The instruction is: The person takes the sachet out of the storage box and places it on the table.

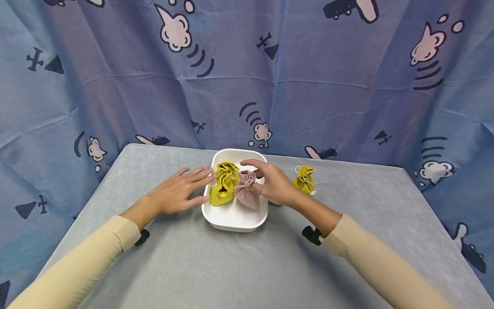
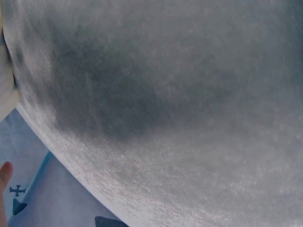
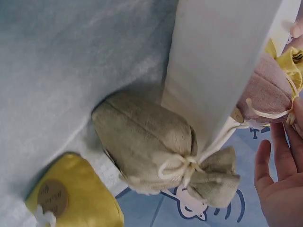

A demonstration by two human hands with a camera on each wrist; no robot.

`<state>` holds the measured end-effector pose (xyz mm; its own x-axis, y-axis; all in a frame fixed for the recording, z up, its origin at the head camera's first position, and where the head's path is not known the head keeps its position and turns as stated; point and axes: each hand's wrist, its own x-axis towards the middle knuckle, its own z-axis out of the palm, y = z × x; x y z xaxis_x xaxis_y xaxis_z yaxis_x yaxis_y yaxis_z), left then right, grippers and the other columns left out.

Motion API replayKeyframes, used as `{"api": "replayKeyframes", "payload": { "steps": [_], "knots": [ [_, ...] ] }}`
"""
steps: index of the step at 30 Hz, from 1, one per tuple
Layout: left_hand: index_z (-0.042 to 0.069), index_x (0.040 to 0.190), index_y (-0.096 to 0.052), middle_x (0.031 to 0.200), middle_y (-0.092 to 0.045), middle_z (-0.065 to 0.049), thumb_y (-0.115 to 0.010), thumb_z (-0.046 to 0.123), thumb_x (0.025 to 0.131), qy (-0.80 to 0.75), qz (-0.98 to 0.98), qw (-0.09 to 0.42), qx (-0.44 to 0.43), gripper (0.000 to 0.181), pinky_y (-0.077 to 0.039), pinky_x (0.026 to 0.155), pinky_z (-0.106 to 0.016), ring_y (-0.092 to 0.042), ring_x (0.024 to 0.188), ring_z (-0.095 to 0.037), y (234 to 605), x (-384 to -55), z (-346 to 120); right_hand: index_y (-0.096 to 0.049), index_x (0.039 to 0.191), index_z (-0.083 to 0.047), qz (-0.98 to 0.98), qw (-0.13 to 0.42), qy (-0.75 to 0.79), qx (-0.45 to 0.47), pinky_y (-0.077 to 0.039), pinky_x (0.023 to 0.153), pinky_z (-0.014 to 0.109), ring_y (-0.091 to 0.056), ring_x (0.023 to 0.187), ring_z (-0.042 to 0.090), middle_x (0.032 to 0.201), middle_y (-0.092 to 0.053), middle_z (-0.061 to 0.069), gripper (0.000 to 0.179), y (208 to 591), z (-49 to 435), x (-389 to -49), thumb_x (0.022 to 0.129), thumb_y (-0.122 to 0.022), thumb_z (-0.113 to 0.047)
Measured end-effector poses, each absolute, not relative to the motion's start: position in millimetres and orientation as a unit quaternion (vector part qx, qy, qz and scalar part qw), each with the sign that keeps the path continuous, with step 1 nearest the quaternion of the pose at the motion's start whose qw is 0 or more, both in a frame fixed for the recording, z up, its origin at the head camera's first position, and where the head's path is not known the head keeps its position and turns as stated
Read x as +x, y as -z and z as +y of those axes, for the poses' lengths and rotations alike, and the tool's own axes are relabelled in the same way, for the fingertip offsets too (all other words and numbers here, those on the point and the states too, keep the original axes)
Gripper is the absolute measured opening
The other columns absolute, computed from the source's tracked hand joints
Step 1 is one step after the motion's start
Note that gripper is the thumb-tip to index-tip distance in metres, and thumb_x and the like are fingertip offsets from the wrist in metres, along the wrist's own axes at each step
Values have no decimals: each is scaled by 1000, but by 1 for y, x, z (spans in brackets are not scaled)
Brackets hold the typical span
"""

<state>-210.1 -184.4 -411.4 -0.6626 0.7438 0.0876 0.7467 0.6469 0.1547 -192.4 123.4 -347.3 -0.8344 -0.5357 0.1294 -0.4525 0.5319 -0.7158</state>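
My right hand grips a dusty-pink drawstring pouch by its gathered neck, over the right half of a white plastic tub. In the right wrist view the pink pouch shows its pale cord bow beside my fingers. Yellow drawstring pouches fill the tub's left side, one overlapping another. Fingers spread and fairly straight, my left hand reaches to the tub's left rim, fingertips right at the yellow cloth. The left wrist view catches mostly table, with part of a finger at its left edge.
Just right of the tub lies a grey-brown drawstring pouch, mostly hidden under my right hand in the head view. Farther right stands another yellow pouch with a round label. A patterned blue curtain hangs behind the grey table.
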Motion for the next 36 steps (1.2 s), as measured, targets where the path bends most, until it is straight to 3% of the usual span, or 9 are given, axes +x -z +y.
{"api": "replayKeyframes", "payload": {
  "steps": [6, 14, 25, 27, 29, 32, 34, 35, 36],
  "knots": [
    [22, 159, -28, 164, -24, 0, -41, 57, 102, 90, -908, 6, -410, 68, -21, 116, -60, -23, 150, -25, 410, -210, -184, -56, 137, -7, 876, 42, 389, -282, -53, 93, 49, -70, 103, 24, 116, -72, 12, 60, 335, 129, -191, 82, -75, 9],
    [22, 159, -27, 164, -24, 0, -40, 57, 103, 85, -907, 4, -412, 68, -21, 116, -60, -23, 150, -25, 410, -209, -184, -58, 136, -8, 874, 22, 387, -291, -58, 81, 42, -69, 107, 26, 124, -68, 10, 60, 318, 143, -182, 82, -76, 8],
    [22, 159, -28, 164, -25, 0, -39, 58, 103, 88, -908, 4, -410, 68, -21, 116, -60, -24, 150, -26, 410, -209, -184, -59, 135, -8, 876, -25, 372, -306, -57, 75, 39, -71, 99, 23, 117, -70, 8, 61, 298, 173, -170, 80, -76, 11],
    [22, 159, -28, 164, -25, 0, -39, 58, 103, 89, -908, 1, -409, 67, -21, 116, -60, -24, 150, -26, 409, -208, -184, -60, 134, -8, 881, -36, 362, -302, -49, 97, 46, -71, 98, 24, 115, -71, 8, 60, 297, 179, -169, 80, -77, 10],
    [23, 159, -27, 164, -24, 0, -38, 58, 103, 88, -909, -2, -408, 67, -20, 116, -60, -23, 150, -26, 409, -208, -184, -60, 134, -8, 884, -43, 357, -299, -30, 112, 56, -72, 97, 25, 114, -71, 7, 60, 297, 185, -168, 79, -77, 10],
    [23, 159, -27, 164, -23, 1, -38, 58, 103, 87, -910, -7, -405, 67, -19, 117, -59, -23, 150, -25, 409, -208, -184, -60, 134, -8, 884, -46, 356, -301, -26, 112, 59, -72, 95, 25, 110, -72, 7, 58, 297, 191, -167, 80, -77, 8],
    [24, 160, -25, 165, -22, 2, -36, 58, 103, 83, -912, -11, -402, 67, -19, 117, -58, -21, 150, -24, 409, -208, -184, -60, 134, -8, 881, -42, 361, -303, -47, 98, 47, -72, 94, 24, 110, -71, 6, 58, 297, 194, -165, 81, -77, 8],
    [24, 160, -25, 165, -21, 2, -35, 59, 103, 81, -912, -13, -401, 67, -19, 117, -58, -21, 150, -23, 409, -208, -183, -60, 134, -8, 879, -40, 363, -306, -53, 87, 41, -72, 92, 21, 107, -71, 5, 57, 296, 195, -164, 81, -76, 8],
    [25, 160, -24, 165, -21, 3, -35, 59, 103, 80, -913, -15, -400, 67, -18, 118, -58, -20, 151, -23, 409, -208, -183, -60, 134, -8, 879, -40, 362, -308, -53, 86, 40, -71, 90, 20, 105, -71, 4, 58, 295, 197, -163, 81, -77, 8]
  ]
}}
